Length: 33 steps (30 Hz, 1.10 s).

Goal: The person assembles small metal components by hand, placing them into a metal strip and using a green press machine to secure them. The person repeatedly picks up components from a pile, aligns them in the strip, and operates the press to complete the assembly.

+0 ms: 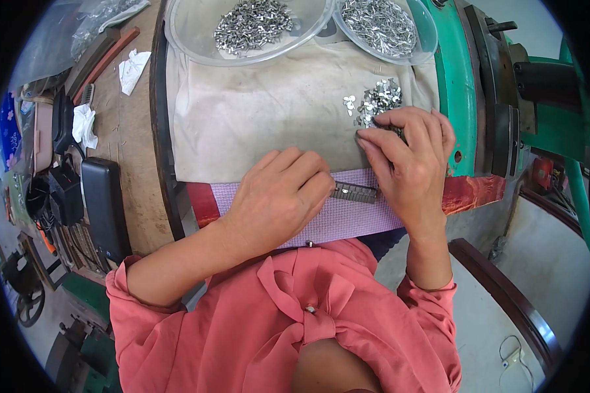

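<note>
My left hand (278,196) rests knuckles-up on a lilac cloth pad (347,219) and pinches the left end of a short metal strip of stacked clips (355,192). My right hand (410,154) curls over the strip's right end, fingertips pressed down at the edge of a small heap of loose shiny metal pieces (379,99) on the beige cloth (255,111). What lies under the right fingers is hidden.
Two clear plastic bowls (196,39) (426,33) of small metal parts stand at the back. A green machine frame (455,85) rises on the right. On the wooden bench (128,164) to the left lie a black case (105,206), rags and tools.
</note>
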Each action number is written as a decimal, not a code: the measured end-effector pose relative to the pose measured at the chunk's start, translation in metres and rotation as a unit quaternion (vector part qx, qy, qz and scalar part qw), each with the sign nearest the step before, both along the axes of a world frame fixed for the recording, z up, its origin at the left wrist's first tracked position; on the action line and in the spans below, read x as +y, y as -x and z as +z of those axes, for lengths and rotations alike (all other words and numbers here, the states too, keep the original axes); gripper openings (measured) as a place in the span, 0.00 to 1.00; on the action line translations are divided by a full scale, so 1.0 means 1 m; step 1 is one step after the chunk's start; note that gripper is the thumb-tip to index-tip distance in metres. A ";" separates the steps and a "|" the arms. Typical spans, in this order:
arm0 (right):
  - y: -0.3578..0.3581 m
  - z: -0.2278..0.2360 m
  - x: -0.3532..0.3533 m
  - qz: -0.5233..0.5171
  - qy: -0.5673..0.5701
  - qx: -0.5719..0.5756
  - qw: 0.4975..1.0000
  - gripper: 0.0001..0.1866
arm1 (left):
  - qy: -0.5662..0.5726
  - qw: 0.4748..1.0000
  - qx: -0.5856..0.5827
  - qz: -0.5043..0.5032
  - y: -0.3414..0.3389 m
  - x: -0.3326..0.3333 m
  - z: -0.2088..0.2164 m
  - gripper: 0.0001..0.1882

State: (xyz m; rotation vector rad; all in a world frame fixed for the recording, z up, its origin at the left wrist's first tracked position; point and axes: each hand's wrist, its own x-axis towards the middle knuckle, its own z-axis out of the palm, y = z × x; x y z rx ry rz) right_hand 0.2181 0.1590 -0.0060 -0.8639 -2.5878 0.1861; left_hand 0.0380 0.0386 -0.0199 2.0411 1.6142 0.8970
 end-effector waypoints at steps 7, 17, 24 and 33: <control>0.004 -0.006 0.001 -0.015 0.002 0.040 0.999 0.08 | 0.045 0.998 -0.050 -0.011 0.006 0.002 0.002 0.14; -0.025 -0.001 -0.048 0.007 0.113 0.060 0.992 0.08 | 0.026 0.999 0.006 -0.033 0.002 0.002 0.004 0.18; -0.017 -0.004 -0.021 0.005 0.089 0.105 0.990 0.08 | 0.053 0.998 0.041 -0.019 0.013 -0.013 0.014 0.17; 0.013 -0.006 0.013 0.022 -0.011 0.037 0.999 0.08 | 0.080 0.996 0.015 0.032 0.027 0.019 0.024 0.10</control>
